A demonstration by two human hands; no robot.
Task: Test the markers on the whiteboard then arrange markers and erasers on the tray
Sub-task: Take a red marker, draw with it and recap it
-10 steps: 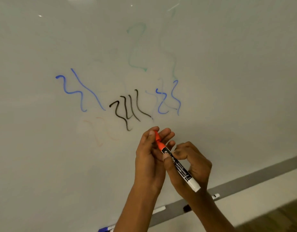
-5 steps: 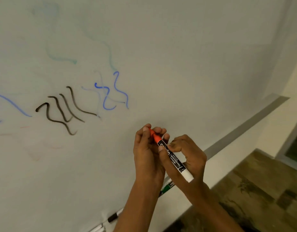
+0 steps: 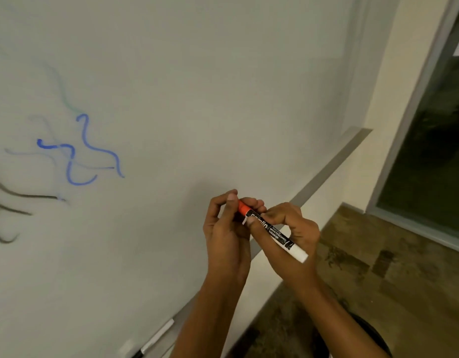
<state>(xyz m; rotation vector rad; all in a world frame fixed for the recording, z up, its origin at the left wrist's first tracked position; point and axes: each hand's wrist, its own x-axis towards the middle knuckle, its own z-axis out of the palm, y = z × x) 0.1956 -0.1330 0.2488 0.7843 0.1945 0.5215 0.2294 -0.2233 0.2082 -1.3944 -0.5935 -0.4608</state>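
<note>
Both hands hold one whiteboard marker (image 3: 277,236) in front of the whiteboard (image 3: 197,86). The marker has a white barrel with a black label and an orange cap. My left hand (image 3: 227,233) is closed around the orange cap end. My right hand (image 3: 288,233) pinches the barrel near the label, with the white tail sticking out to the lower right. Blue squiggles (image 3: 78,151) and black strokes (image 3: 6,202) mark the board at the left. The grey tray (image 3: 326,166) runs along the board's bottom edge; a white marker (image 3: 156,339) lies on it at the bottom.
Beyond the tray's right end is a cream wall and a dark window (image 3: 435,140) with a grey frame. Brown patterned floor (image 3: 378,267) lies below on the right. No eraser is in view.
The view has swung to the right: the squiggles slid left and the window and floor came into sight. Both hands kept their hold on the orange-capped marker, cap and barrel still together.
</note>
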